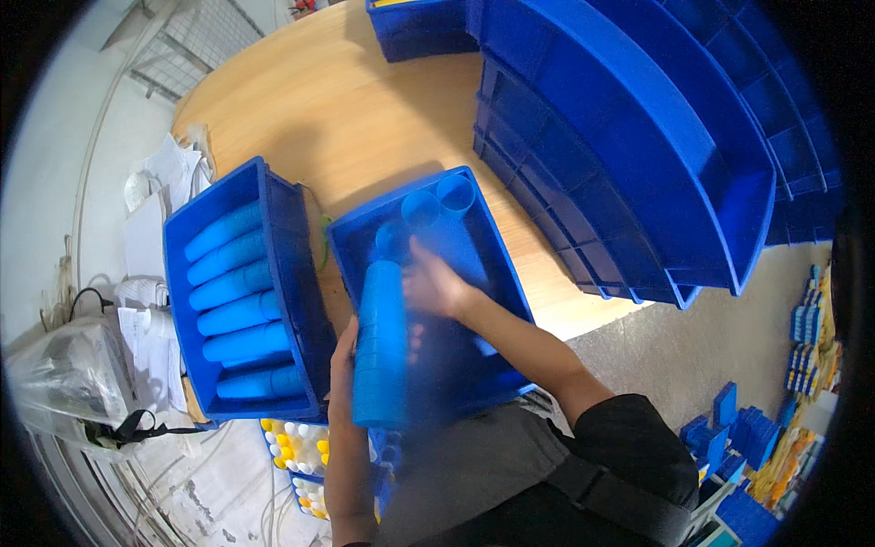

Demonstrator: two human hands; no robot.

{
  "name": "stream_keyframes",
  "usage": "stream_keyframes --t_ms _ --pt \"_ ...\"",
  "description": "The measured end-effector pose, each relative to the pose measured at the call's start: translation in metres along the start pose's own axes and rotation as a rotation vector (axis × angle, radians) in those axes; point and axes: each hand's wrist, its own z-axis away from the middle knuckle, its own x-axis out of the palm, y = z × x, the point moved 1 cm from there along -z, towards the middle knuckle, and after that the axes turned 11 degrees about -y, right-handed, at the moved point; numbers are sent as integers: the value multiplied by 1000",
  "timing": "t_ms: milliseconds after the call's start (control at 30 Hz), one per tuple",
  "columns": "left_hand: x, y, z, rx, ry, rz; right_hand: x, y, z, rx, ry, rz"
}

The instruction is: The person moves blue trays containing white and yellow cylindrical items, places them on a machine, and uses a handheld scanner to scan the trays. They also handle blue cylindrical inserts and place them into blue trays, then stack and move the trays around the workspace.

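Here, the left hand is gripping a stack over the tray's left side, its long axis running away from the person. The right hand is blurring beside the stack's far end, being nearer that end than the left; whether it is gripping, I'm not telling for certain. Loose cups are lying beyond.

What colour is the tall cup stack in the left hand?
The cup stack is bright blue; it shows best in the head view.
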Motion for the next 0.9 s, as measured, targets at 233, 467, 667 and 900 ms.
stream_keyframes --t_ms 233,467,667,900 --pt "-5 1 12 4 39 61 11 20 -5 -64 6 130" --pt "5 -13 -1 -126 -103 -37 -9 5 39 -281 196 172" --pt "12 -19 -3 -204 -160 12 -7 20 61 -131 -10 249" --pt "7 -15 13 -117 -27 -32 -16 34 39 -329 92 8"
